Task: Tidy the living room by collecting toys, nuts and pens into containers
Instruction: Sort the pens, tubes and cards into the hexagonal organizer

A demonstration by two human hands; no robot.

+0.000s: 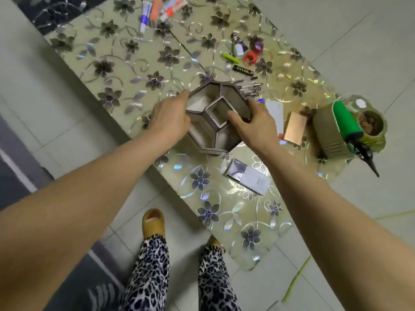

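Both hands hold a grey six-sided plastic organizer box [215, 117] with little rooms inside. It sits near the middle of the shiny flower-pattern tabletop [139, 63], close to its near edge. The left hand [170, 117] grips the left wall. The right hand [253, 124] grips the right wall, thumb inside a room. A bunch of thin silver pens [249, 88] lies just behind the box. A green-handled tool [345, 122] rests at the right corner.
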